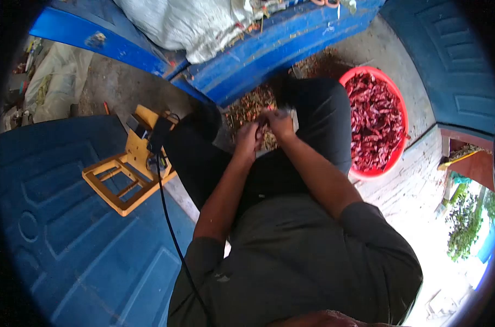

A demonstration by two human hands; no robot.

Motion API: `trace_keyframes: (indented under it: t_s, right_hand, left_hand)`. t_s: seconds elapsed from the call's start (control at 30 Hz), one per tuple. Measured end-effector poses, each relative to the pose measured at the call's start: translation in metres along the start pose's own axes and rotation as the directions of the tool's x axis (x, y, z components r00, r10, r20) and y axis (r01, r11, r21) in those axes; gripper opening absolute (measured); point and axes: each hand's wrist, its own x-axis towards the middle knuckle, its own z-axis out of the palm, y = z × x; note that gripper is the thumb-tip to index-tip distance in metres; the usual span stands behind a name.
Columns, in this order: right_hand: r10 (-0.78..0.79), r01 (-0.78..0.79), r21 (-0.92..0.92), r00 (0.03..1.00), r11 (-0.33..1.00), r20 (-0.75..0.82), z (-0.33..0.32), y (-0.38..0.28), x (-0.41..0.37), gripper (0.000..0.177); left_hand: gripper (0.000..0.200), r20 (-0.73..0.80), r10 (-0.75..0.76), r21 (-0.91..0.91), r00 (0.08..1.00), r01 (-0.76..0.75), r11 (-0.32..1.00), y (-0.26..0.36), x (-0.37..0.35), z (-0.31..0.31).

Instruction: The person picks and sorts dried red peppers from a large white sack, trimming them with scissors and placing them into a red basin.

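Observation:
Between the knees, my left hand (248, 139) and my right hand (280, 123) meet above a container of small brown, green and reddish scraps (242, 111). The fingers of both hands are bent and close together. Whatever lies between them is too small and blurred to make out. To the right of the right knee stands a round red basin (404, 117) filled with dark red, shrivelled pieces (374, 120).
A blue bench (258, 60) in front bears a white sack (176, 24) and scraps. Left are a yellow wooden frame (122, 207) with a device and black cable (171, 231), on a blue panelled board (67, 218). Another blue panel (454, 54) stands at upper right.

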Motion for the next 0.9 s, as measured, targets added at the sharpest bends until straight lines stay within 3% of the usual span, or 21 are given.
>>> trace_keyframes:
  t_s: [0.03,0.1,0.13,0.2,0.23,0.3,0.37,0.43,0.47,0.57,0.6,0.63,0.73,0.83,0.87,0.9]
  right_hand:
    - [0.029,-0.029,0.001,1.000,1.000,0.004,0.000,-0.008,-0.006,0.028]
    - [0.147,-0.187,-0.217,0.971,0.958,-0.189,-0.006,-0.048,-0.009,0.029]
    - [0.155,-0.195,-0.218,0.970,0.956,-0.187,-0.004,-0.038,-0.006,0.029]
    - [-0.061,-0.062,-0.371,0.949,0.926,-0.310,-0.003,-0.026,-0.003,0.037]
    - [-0.062,-0.061,-0.374,0.949,0.925,-0.309,-0.008,-0.023,0.005,0.037]
    - [0.091,-0.117,-0.042,0.917,0.992,-0.389,-0.017,-0.018,0.012,0.030]
    - [0.141,-0.153,-0.013,0.938,0.988,-0.316,-0.025,-0.032,0.010,0.026]
    - [0.218,-0.220,-0.100,0.975,0.970,-0.033,-0.026,-0.029,0.009,0.034]
    - [0.216,-0.203,-0.155,0.973,0.967,0.076,-0.026,0.015,0.015,0.044]
    - [0.177,-0.157,-0.204,0.981,0.966,0.084,-0.030,-0.026,-0.008,0.050]
    - [0.319,-0.329,0.136,0.943,0.934,0.092,-0.026,-0.034,-0.008,0.054]
    - [0.344,-0.365,0.208,0.930,0.907,0.130,-0.027,-0.068,-0.019,0.052]
    - [-0.032,0.050,-0.076,0.974,0.996,0.224,-0.027,-0.093,-0.036,0.039]
    - [-0.109,0.104,0.051,0.986,0.993,0.123,-0.029,-0.097,-0.035,0.027]
    - [-0.350,0.349,-0.022,0.935,0.937,-0.049,-0.039,-0.098,-0.035,0.019]
    - [-0.329,0.338,0.044,0.933,0.940,-0.150,-0.057,-0.107,-0.035,0.016]
  left_hand:
    - [0.024,-0.012,-0.027,0.000,1.000,0.027,1.000,-0.004,0.001,-0.001]
    - [0.023,0.001,0.007,-0.050,1.000,-0.007,0.999,-0.009,0.006,0.000]
    - [0.019,0.009,-0.003,-0.044,1.000,0.004,0.999,-0.011,0.009,0.000]
    - [0.017,-0.040,0.002,-0.025,0.999,-0.003,1.000,-0.013,0.008,0.004]
    - [0.017,-0.083,0.024,-0.006,0.996,-0.025,1.000,-0.010,0.007,0.008]
    - [0.016,-0.043,0.052,-0.031,0.998,-0.053,0.998,0.003,-0.009,0.005]
    - [0.016,0.000,0.085,-0.053,0.996,-0.085,0.995,0.010,-0.022,-0.007]
    - [0.015,0.039,0.075,-0.134,0.996,-0.069,0.989,0.011,-0.024,-0.021]
    - [0.015,0.037,0.079,-0.135,0.996,-0.073,0.988,0.009,-0.024,-0.022]
    - [0.015,0.026,0.088,-0.169,0.996,-0.083,0.982,0.008,-0.021,-0.021]
    - [0.016,-0.040,0.091,-0.128,0.995,-0.095,0.987,0.009,-0.023,-0.019]
    - [0.017,-0.085,0.093,-0.081,0.992,-0.099,0.992,0.010,-0.023,-0.013]
    - [0.016,-0.003,0.104,-0.028,0.995,-0.105,0.994,0.010,-0.026,-0.012]
    - [0.014,0.018,0.096,-0.017,0.995,-0.096,0.995,0.011,-0.030,-0.001]
    - [0.012,0.042,0.104,-0.010,0.994,-0.104,0.995,0.011,-0.031,0.000]
    - [0.012,0.041,0.109,-0.007,0.993,-0.109,0.994,0.011,-0.032,0.000]
